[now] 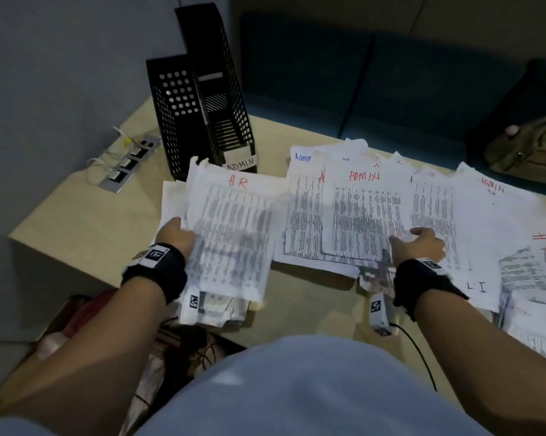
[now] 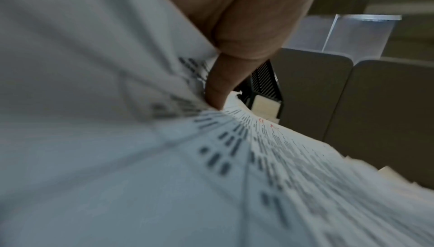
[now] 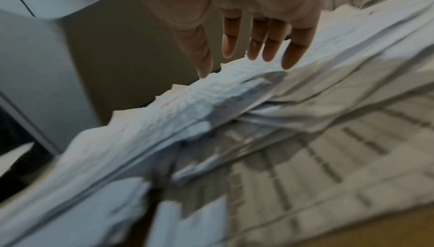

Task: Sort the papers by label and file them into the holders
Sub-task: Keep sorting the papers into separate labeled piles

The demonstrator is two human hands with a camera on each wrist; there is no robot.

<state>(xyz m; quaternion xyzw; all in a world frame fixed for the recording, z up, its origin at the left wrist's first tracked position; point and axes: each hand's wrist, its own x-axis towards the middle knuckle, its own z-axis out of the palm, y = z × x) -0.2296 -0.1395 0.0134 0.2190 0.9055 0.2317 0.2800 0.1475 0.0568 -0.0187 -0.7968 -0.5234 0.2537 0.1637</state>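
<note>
Head view: left hand (image 1: 175, 236) grips floppy HR stack (image 1: 231, 234) at 9 o'clock edge; right hand (image 1: 421, 243) flat, fingers spread on ADMIN sheets (image 1: 359, 215); thin, slippery, so support underneath.

The room is dim. A pale wooden table (image 1: 86, 215) fills the middle, and everything else lies around it. Set into its far left corner is a strip of sockets (image 1: 125, 163) with thin white cables (image 1: 103, 160) plugged in. Behind the table runs a dark blue sofa (image 1: 375, 89), with an olive cloth bag (image 1: 529, 149) on its right end. Left of the table stands a plain grey wall (image 1: 61, 58).
</note>
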